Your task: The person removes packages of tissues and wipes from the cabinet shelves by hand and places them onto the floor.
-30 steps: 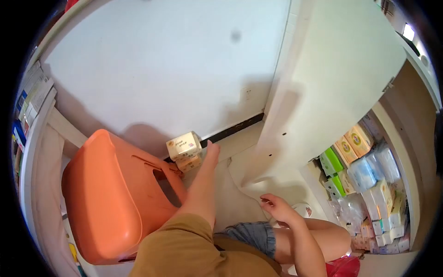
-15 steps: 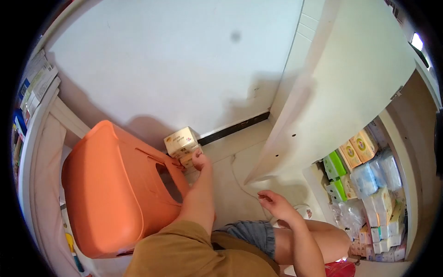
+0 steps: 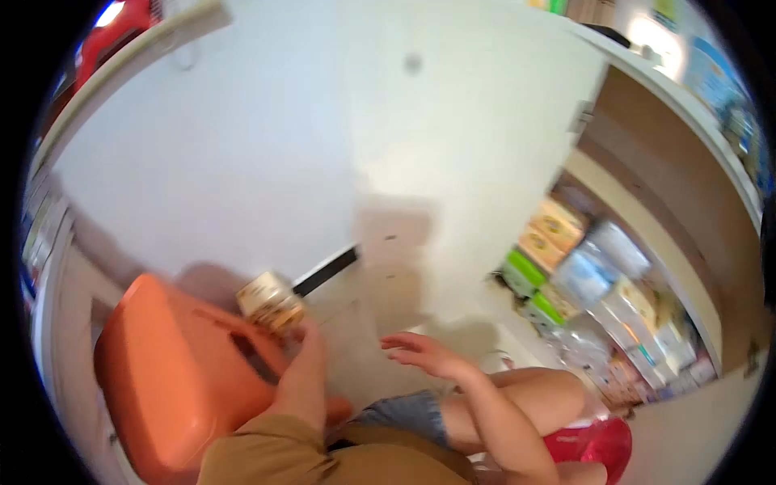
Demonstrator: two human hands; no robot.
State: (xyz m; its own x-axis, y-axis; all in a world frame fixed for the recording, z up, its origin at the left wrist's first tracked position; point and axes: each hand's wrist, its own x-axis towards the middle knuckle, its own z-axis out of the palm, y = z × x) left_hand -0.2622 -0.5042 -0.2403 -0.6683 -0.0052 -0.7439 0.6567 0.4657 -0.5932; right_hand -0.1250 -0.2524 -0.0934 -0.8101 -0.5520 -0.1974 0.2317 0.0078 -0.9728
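My left hand (image 3: 302, 331) is at the near right corner of a stacked pair of tissue packs (image 3: 269, 296), which sit by the wall. Its fingers are blurred and partly turned away, so I cannot see whether they grip the lower pack or only touch it. Left of that arm stands a large orange plastic box (image 3: 158, 372) with a dark opening in its side. My right hand (image 3: 422, 352) hovers over the floor in front of the cabinet door, palm down, fingers stretched out and holding nothing.
An open white cabinet door (image 3: 461, 162) stands ahead. To the right, the cabinet shelf holds several tissue packs (image 3: 550, 230), green packs (image 3: 524, 273) and clear plastic bags (image 3: 584, 276). A red plastic item (image 3: 594, 449) lies by my leg. A white wall (image 3: 218, 153) stands at the left.
My view has swung to the right, and the door now appears wider open. My right hand has moved left with its fingers more extended. My left hand stays beside the tissue packs.
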